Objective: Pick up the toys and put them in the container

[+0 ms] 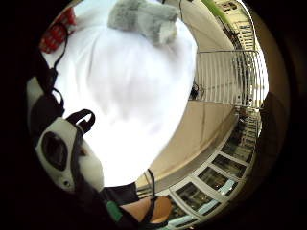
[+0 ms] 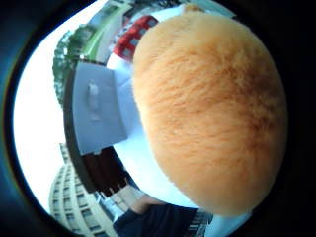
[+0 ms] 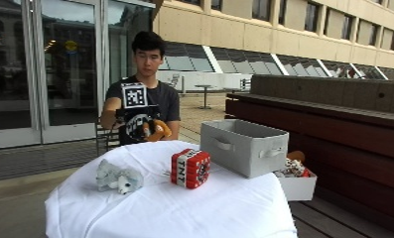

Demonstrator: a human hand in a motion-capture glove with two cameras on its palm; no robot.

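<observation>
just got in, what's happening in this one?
A person is clearing toys off a round table into a grey bin. The gloved right hand is raised over the far edge with an orange plush in its grip. A grey plush and a red TNT block lie on the white cloth, not yet picked up. The bin sits on the table's edge beside the bench; what's inside it isn't visible.

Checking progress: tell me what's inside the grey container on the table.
From the outside view, only the grey container and its outer walls and rim show; its inside is hidden by the near walls. No toy rises above the rim. The orange plush toy is in the right hand.
</observation>
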